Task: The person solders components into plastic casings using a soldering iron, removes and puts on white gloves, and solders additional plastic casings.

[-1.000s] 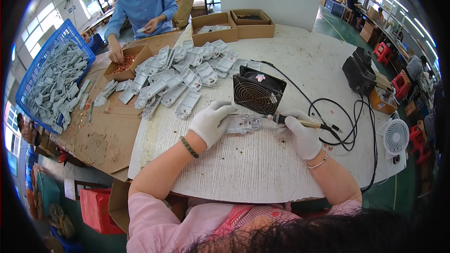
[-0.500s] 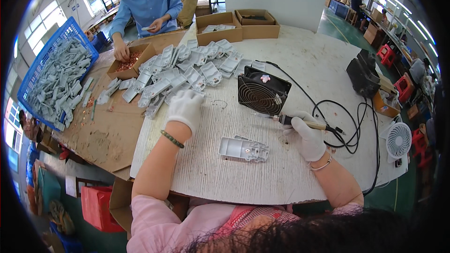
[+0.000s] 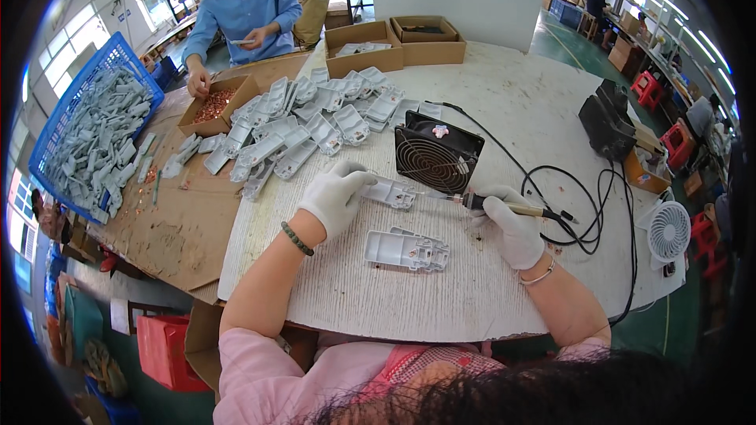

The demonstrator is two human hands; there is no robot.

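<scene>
My left hand (image 3: 335, 195), in a white glove, grips the left end of a grey plastic casing (image 3: 387, 192) just above the table. In my gloved right hand (image 3: 510, 228) is a soldering iron (image 3: 504, 205), its tip pointing left at the casing's right end; whether they touch I cannot tell. A black fan (image 3: 439, 153) stands upright right behind the tip. Nearer to me, more grey casings (image 3: 398, 250) lie on the white table, one partly over another. Beyond my left hand spreads a heap of such casings (image 3: 299, 122).
A black cable (image 3: 543, 181) loops from the iron toward a black box-shaped unit (image 3: 608, 127). At left are a blue basket (image 3: 47, 122) of grey parts and a carton of copper-coloured pieces (image 3: 214, 105), where a co-worker (image 3: 244, 12) reaches in. A small white fan (image 3: 669, 232) stands at right.
My left hand has come from the heap toward the middle with a casing in it. The soldering iron stays nearly in place. The co-worker's hand over the carton has lifted slightly.
</scene>
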